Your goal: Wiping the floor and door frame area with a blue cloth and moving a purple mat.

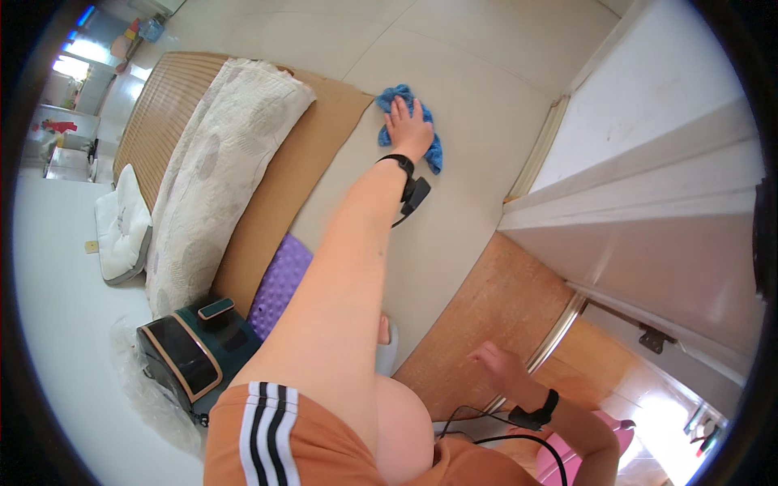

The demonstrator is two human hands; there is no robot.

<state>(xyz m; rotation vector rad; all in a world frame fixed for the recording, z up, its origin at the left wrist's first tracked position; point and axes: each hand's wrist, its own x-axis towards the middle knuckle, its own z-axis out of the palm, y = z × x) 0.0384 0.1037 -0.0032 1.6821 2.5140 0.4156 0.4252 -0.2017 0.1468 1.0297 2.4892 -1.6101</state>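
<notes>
My left hand [411,129] lies palm down on a crumpled blue cloth [435,155], pressing it to the pale tiled floor [462,140]. Its fingers are spread over the cloth, close to the corner of a flat cardboard sheet [331,100]. A black strap with a small box sits around that wrist. Off to the lower right, my right hand [499,367] hangs in the air above a brown threshold slab [468,304]. Its fingers are loosely bent with nothing seen in them. It too wears a black wrist strap.
A quilted cream mat [228,164] lies on a slatted bamboo mat [164,109] at left, beside a white pillow [123,228]. Nearer are a purple bumpy mat [281,279] and a dark green appliance [228,337]. A door frame [608,243] stands at right; black cables [516,437] hang below my right hand.
</notes>
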